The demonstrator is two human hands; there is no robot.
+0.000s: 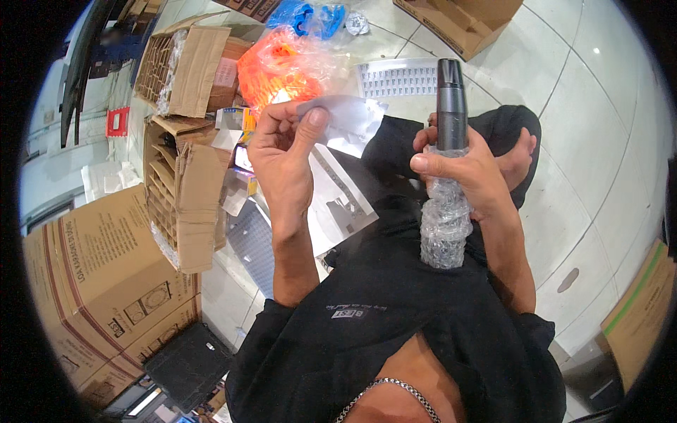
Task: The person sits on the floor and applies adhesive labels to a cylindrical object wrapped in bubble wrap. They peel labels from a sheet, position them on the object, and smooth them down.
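Observation:
My left hand (284, 162) is raised and pinches a thin, silvery-grey sheet (347, 118) between thumb and fingers. In my right hand (474, 175) stands a black tapered cylinder (451, 116) that looks like a handheld microphone, its bare end pointing away from me. Bubble wrap (446, 229) covers its nearer part, down toward my lap, so what is inside there cannot be made out. My right thumb lies across the wrap's upper edge. Below the left hand lies a white printed paper (342, 201).
On the left stand open cardboard boxes with dividers (194, 204) and a large carton (113, 282). Ahead lie a clear bag of orange pieces (282, 74), blue plastic pieces (307, 17) and a label sheet (398, 79). An open carton (462, 25) sits on the tiled floor, far right.

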